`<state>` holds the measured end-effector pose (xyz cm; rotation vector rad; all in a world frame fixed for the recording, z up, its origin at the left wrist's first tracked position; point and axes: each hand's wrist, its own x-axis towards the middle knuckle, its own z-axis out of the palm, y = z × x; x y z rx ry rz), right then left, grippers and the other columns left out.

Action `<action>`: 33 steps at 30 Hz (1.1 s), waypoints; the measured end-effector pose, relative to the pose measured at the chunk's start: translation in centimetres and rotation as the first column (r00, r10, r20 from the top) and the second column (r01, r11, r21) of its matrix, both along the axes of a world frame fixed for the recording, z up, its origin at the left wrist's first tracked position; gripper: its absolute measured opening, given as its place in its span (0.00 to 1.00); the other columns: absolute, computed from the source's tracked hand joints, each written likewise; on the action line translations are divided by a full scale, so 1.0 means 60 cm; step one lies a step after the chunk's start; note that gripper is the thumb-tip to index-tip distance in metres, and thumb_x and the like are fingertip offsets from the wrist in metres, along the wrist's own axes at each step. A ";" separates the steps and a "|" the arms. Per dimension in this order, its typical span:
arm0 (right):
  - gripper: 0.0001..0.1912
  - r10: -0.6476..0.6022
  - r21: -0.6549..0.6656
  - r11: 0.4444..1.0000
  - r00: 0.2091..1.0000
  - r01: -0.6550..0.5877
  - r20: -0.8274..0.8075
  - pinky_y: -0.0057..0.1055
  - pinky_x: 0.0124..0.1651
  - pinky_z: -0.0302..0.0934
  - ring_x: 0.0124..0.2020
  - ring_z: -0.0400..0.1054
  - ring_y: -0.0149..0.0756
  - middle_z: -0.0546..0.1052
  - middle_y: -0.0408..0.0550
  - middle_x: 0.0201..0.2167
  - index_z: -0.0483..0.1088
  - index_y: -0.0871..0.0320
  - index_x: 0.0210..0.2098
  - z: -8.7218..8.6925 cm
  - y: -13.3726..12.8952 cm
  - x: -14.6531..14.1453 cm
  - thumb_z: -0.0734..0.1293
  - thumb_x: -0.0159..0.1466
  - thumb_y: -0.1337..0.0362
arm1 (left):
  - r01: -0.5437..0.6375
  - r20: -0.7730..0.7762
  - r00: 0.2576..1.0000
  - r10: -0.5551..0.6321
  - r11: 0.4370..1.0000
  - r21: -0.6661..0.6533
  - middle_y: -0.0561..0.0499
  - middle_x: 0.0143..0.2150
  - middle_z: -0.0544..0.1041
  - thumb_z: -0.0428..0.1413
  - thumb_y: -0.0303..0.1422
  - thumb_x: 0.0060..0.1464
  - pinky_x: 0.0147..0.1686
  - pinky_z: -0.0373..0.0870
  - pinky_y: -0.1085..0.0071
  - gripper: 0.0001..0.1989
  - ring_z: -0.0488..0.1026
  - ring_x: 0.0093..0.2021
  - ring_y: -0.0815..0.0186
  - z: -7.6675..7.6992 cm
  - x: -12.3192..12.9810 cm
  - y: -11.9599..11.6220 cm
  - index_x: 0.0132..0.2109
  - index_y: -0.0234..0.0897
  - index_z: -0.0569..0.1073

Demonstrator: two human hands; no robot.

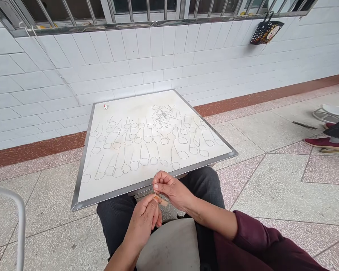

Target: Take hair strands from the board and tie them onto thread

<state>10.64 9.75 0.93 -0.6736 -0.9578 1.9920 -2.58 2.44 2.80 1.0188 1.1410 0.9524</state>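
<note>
Just over the near edge of the board, my two hands meet in front of my lap. My right hand [173,191] is closed, thumb and fingers pinching a thin wire [154,188] that stands upright. My left hand [145,216] is closed below it, its fingertips at the lower end of the wire. A small tan piece [163,202] shows beside the left fingertips; whether it is held or wrapped on a finger I cannot tell. A fine loop hangs under the right hand. Many looped wires [144,162] lie in rows on the white board [121,109].
A heap of loose straight wires [164,114] lies toward the back of the board, with a small white-and-red item [106,107] at the far left corner. A white tube frame [21,222] stands at left. Another person's shoe [324,142] shows at right.
</note>
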 end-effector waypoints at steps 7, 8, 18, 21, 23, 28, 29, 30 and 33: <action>0.15 -0.138 0.038 0.990 0.990 0.137 0.021 0.28 0.35 0.54 0.27 0.59 0.28 0.68 0.37 0.23 0.68 0.57 0.29 0.011 0.010 -0.006 0.76 0.55 0.57 | -0.016 0.016 1.000 0.016 1.000 -0.001 0.61 0.13 0.57 0.49 0.43 0.64 0.25 0.61 0.72 0.17 0.62 0.19 0.67 0.002 0.001 0.000 0.30 0.39 0.68; 0.15 -0.157 0.034 0.987 0.987 0.156 0.023 0.28 0.35 0.54 0.27 0.60 0.28 0.68 0.37 0.24 0.68 0.57 0.29 0.013 0.013 -0.007 0.77 0.54 0.57 | -0.019 0.019 1.000 0.019 1.000 -0.001 0.60 0.13 0.57 0.50 0.43 0.64 0.25 0.61 0.72 0.17 0.62 0.19 0.67 0.002 0.001 0.000 0.30 0.39 0.68; 0.14 0.219 0.055 0.974 0.975 -0.221 0.050 0.28 0.40 0.59 0.33 0.66 0.28 0.74 0.43 0.34 0.76 0.58 0.38 -0.003 0.030 0.020 0.76 0.56 0.57 | -0.053 0.128 0.990 0.055 0.998 -0.023 0.59 0.14 0.58 0.52 0.44 0.64 0.28 0.63 0.71 0.18 0.63 0.22 0.66 -0.003 -0.002 0.000 0.29 0.39 0.69; 0.13 0.259 0.099 0.960 0.965 -0.261 0.031 0.28 0.38 0.58 0.30 0.65 0.27 0.73 0.41 0.30 0.75 0.59 0.36 -0.006 0.022 0.017 0.76 0.57 0.58 | -0.055 0.162 0.985 0.063 0.997 -0.053 0.58 0.13 0.60 0.52 0.45 0.63 0.27 0.63 0.71 0.19 0.64 0.23 0.65 0.000 0.000 -0.001 0.28 0.39 0.68; 0.13 0.245 0.109 0.963 0.969 -0.246 0.022 0.27 0.36 0.56 0.29 0.65 0.26 0.73 0.40 0.29 0.73 0.59 0.35 -0.006 0.019 0.013 0.76 0.57 0.58 | -0.061 0.161 0.984 0.069 0.996 -0.057 0.57 0.13 0.62 0.52 0.45 0.64 0.27 0.63 0.71 0.19 0.65 0.23 0.65 0.001 0.001 -0.002 0.28 0.39 0.68; 0.16 0.167 0.084 0.981 0.983 -0.173 0.079 0.26 0.35 0.55 0.28 0.62 0.27 0.70 0.38 0.27 0.70 0.58 0.32 -0.003 0.009 0.001 0.76 0.56 0.55 | -0.097 0.097 0.990 0.101 0.994 -0.044 0.58 0.13 0.62 0.51 0.44 0.64 0.29 0.65 0.70 0.18 0.65 0.23 0.65 -0.003 -0.001 -0.005 0.30 0.38 0.71; 0.17 0.151 0.080 0.984 0.984 -0.158 0.097 0.27 0.34 0.55 0.28 0.62 0.27 0.69 0.38 0.27 0.69 0.58 0.32 -0.002 0.007 -0.003 0.76 0.56 0.54 | -0.108 0.084 0.990 0.112 0.993 -0.046 0.58 0.13 0.62 0.51 0.44 0.64 0.29 0.65 0.70 0.18 0.65 0.22 0.65 -0.004 -0.001 -0.006 0.30 0.38 0.71; 0.18 0.136 0.076 0.987 0.985 -0.144 0.109 0.27 0.34 0.55 0.28 0.62 0.28 0.69 0.38 0.26 0.69 0.58 0.31 -0.001 0.006 -0.005 0.76 0.55 0.52 | -0.121 0.074 0.989 0.125 0.991 -0.048 0.58 0.12 0.62 0.51 0.43 0.64 0.29 0.65 0.70 0.18 0.65 0.22 0.65 -0.006 0.000 -0.006 0.30 0.38 0.71; 0.19 0.084 0.095 0.991 0.986 -0.098 0.146 0.27 0.35 0.55 0.27 0.60 0.27 0.69 0.38 0.27 0.69 0.57 0.32 0.001 0.008 -0.007 0.75 0.55 0.50 | -0.150 0.086 0.984 0.153 0.988 -0.046 0.58 0.13 0.62 0.51 0.43 0.65 0.28 0.64 0.70 0.18 0.66 0.22 0.64 -0.013 0.003 -0.006 0.28 0.39 0.69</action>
